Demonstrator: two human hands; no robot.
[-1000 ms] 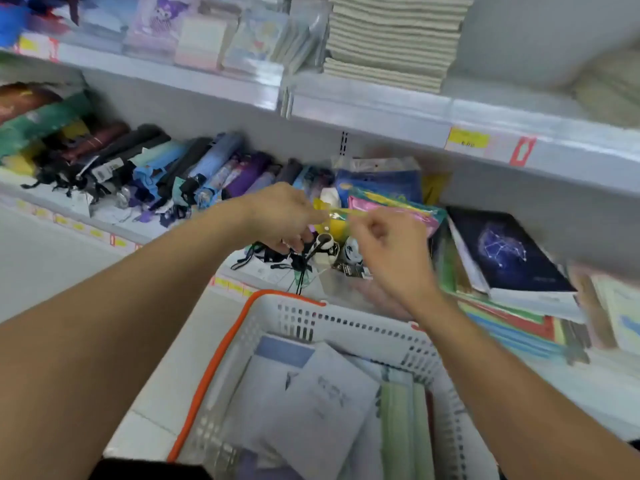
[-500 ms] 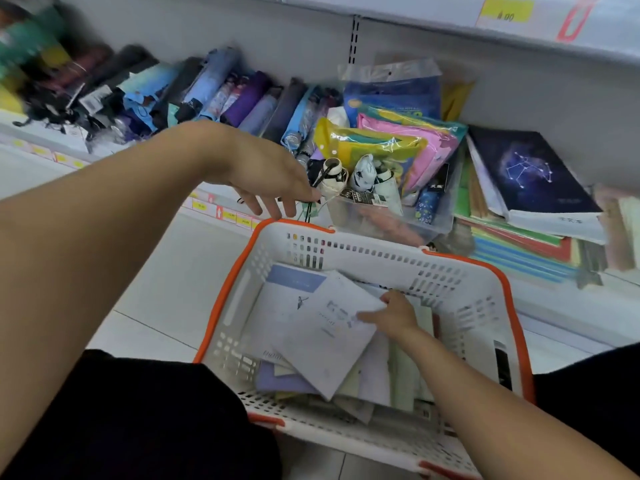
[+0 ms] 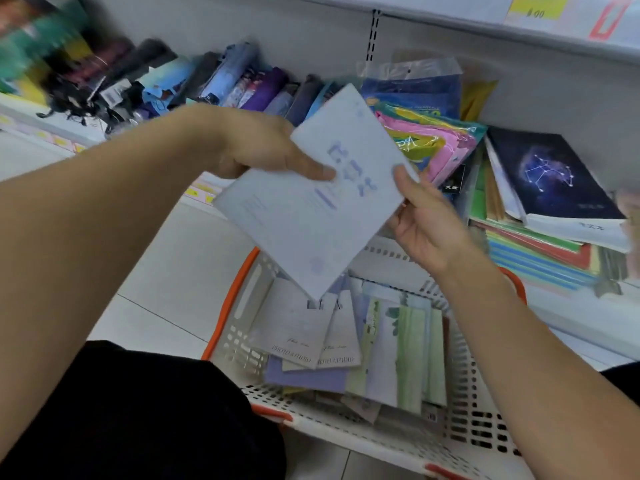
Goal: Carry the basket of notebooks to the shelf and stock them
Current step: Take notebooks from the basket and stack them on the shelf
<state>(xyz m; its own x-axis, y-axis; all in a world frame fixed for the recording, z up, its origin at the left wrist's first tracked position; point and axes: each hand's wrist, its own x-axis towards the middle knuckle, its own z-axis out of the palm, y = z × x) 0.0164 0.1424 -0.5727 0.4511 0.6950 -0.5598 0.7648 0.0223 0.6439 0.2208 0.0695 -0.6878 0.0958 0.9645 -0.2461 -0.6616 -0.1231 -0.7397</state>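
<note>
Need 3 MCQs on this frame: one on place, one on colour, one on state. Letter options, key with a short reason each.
1. Where is the pale notebook?
A. Lifted above the basket
B. Flat on the floor
C. On the top shelf

2. What colour is the basket's rim?
A. Green
B. Orange
C. Black

3. How is the pale notebook held?
A. By the right hand only
B. By no hand
C. By both hands, the left hand with its thumb on the cover

Key: 1 A, it hangs in the air over the basket's notebooks. 2 B, orange trim runs along the white mesh. 3 C, a hand grips each side.
</note>
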